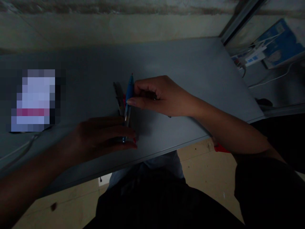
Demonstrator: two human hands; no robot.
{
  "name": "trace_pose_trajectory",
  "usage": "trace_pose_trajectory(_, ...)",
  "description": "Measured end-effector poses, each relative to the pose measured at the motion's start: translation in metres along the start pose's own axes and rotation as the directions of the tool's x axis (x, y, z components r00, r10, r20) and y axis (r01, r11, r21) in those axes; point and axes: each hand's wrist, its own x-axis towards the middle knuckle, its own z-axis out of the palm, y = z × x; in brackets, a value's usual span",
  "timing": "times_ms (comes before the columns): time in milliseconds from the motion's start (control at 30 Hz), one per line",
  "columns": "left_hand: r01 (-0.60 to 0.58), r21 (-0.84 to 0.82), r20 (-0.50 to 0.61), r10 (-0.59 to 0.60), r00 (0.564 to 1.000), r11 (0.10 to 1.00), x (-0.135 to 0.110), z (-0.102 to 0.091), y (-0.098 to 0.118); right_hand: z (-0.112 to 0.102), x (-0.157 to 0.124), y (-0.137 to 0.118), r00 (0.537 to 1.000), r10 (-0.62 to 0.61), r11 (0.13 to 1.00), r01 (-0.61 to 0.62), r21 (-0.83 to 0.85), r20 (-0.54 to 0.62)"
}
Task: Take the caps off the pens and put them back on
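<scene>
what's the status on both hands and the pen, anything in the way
Right hand pinching blue pen. Left hand at pen's near end, hold unclear. Dark slim item close beside it on desk, not plainly blocking.

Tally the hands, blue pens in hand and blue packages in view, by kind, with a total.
Hands: 2 (left hand, right hand)
Blue pen in hand: 1
Blue package: 1
Total: 4
Dark slim items beside the pen: too dim to count.

The desk (190, 66) is viewed from above by one head-worn camera, faced forward and down; the left hand (98, 135) and right hand (164, 97) are seen close, with wall (143, 28) at top, lap (166, 162) at bottom.
</scene>
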Motion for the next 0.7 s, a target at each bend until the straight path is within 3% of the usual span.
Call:
trace_pose_trajectory(133,-0.007,0.015,-0.015,0.007,1.0,1.0,-0.0051,0.0031,-0.0035,0.0,-0.0008,-0.0006,0.999,-0.009,0.994,0.013,-0.107,0.043)
trace_pose_trajectory(333,-0.041,0.084,-0.05,0.045,0.998,0.996,-0.0008,0.0031,-0.0021,-0.0008,-0.0019,0.0008,0.999,-0.037,0.997,0.039,-0.069,0.024)
trace_pose_trajectory(700,-0.039,0.047,-0.028,0.04,0.999,0.998,0.0022,0.0003,-0.0009,-0.0025,-0.0031,-0.0011,0.998,-0.044,0.995,0.048,-0.085,0.042)
